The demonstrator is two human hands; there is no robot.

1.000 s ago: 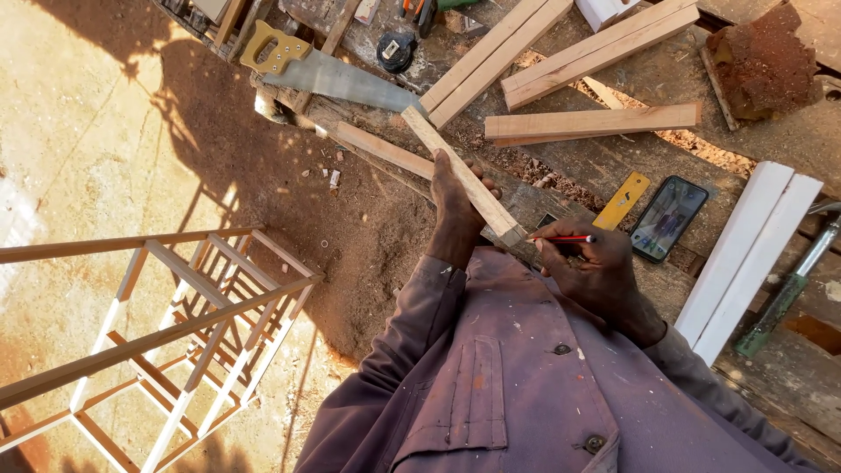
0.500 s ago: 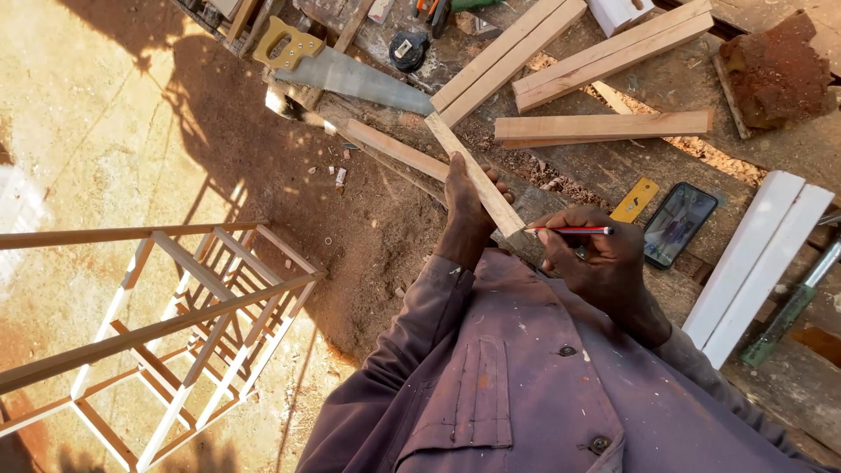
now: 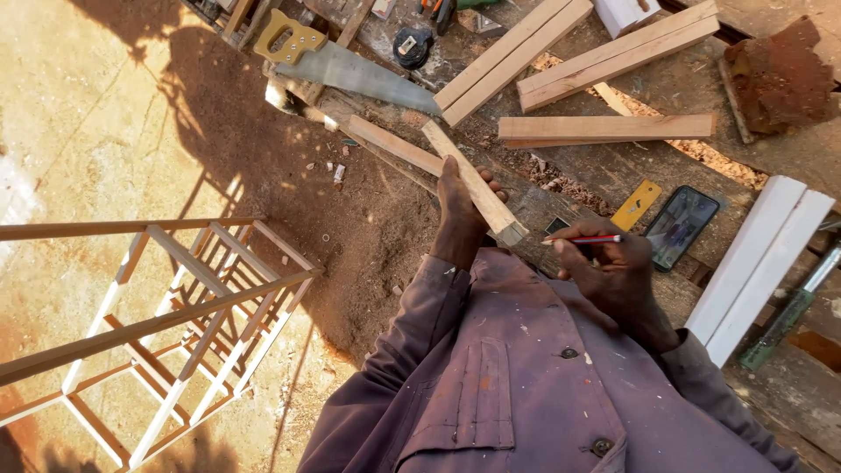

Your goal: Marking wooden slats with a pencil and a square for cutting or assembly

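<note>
Fingers [image 3: 455, 188] gripping pale wooden batten [image 3: 473, 184] (square-cut end), red pencil [image 3: 583, 239]

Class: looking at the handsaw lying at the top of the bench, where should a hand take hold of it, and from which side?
Grip the handsaw by its yellow handle, coming from the upper left; the cut-out there suits fingers, and the bare blade points the other way, toward the wooden strips.

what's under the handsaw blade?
The handsaw lies across the workbench; its tip overlaps two long wood strips. Whatever lies directly beneath the blade is covered.
</note>
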